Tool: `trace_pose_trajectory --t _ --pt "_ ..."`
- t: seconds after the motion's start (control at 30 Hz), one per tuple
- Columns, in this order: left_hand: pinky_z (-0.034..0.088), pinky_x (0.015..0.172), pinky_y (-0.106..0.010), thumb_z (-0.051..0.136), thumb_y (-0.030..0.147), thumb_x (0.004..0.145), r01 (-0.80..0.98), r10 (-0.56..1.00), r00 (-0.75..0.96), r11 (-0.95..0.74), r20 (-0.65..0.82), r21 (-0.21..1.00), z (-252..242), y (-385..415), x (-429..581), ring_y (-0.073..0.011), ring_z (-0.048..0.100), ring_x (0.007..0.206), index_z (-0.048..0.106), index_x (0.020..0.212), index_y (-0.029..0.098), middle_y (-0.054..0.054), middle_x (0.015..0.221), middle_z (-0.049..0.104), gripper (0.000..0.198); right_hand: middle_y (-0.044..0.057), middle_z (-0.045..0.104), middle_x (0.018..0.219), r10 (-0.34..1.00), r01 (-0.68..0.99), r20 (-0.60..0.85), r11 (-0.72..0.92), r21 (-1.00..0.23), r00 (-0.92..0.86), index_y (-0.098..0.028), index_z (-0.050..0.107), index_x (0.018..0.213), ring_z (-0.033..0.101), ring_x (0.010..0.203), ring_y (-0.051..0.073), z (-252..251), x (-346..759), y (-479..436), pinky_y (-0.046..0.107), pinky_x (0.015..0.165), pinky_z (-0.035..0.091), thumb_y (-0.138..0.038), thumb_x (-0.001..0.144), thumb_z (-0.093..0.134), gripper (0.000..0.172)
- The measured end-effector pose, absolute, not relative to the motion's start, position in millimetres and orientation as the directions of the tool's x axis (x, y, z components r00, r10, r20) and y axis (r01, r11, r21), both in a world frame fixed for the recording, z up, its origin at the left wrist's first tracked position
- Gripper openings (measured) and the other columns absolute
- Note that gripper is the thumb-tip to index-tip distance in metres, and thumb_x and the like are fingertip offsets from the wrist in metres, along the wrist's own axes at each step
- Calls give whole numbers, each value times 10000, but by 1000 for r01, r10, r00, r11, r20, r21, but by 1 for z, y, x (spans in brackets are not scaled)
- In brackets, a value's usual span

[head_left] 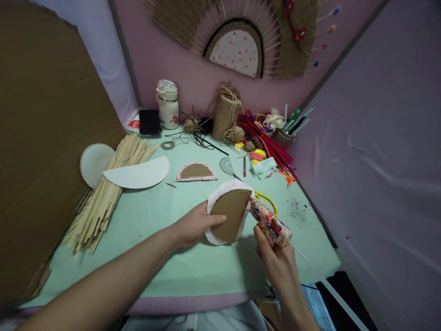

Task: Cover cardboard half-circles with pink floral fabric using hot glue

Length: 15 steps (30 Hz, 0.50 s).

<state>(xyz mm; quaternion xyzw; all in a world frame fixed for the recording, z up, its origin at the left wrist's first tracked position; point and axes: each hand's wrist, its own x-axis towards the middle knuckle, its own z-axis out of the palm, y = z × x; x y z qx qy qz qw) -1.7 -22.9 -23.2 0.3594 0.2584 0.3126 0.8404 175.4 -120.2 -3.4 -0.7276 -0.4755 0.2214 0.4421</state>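
My left hand (195,225) grips a brown cardboard half-circle (231,215) that lies on a white fabric piece (223,191), held up a little above the green table. My right hand (275,257) is closed around a glue gun (270,224) covered in flowered pattern, its nozzle touching the cardboard's right edge. A clear glue stick (310,262) pokes out of the gun's back toward me.
A finished fabric-edged half-circle (195,172), a white half-circle (138,174), a paper plate (93,163) and a pile of wooden skewers (103,195) lie on the green table (165,257). Twine spools (225,112), a bottle (167,105), red pipe cleaners (268,138) and yellow scissors (267,199) stand behind. Cardboard sheet (41,138) leans left.
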Motion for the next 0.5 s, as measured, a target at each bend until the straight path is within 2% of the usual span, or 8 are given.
trace_pose_trajectory --t 0.1,0.23,0.5 --pt "441 976 -457 773 209 700 -341 710 672 550 -211 762 -23 -23 -1 -276 635 1059 619 1197 156 -134 1172 691 523 44 607 649 881 488 93 -166 -857 463 -196 663 827 603 776 253 -4 174 -121 333 642 466 -477 819 585 292" --pt "433 987 -468 768 209 707 -343 710 672 549 -210 762 -23 -24 -1 -289 625 1087 611 1217 153 -144 1192 681 536 47 621 655 870 461 76 -183 -868 487 -191 665 835 603 745 250 -4 172 -121 330 612 460 -503 798 594 322" --pt "446 973 -431 780 192 685 -377 730 650 553 -214 743 -21 -23 0 -265 634 1063 631 1183 164 -117 1161 702 521 43 625 665 885 474 67 -181 -862 461 -188 679 876 601 740 237 -5 172 -122 321 615 459 -480 811 581 314"
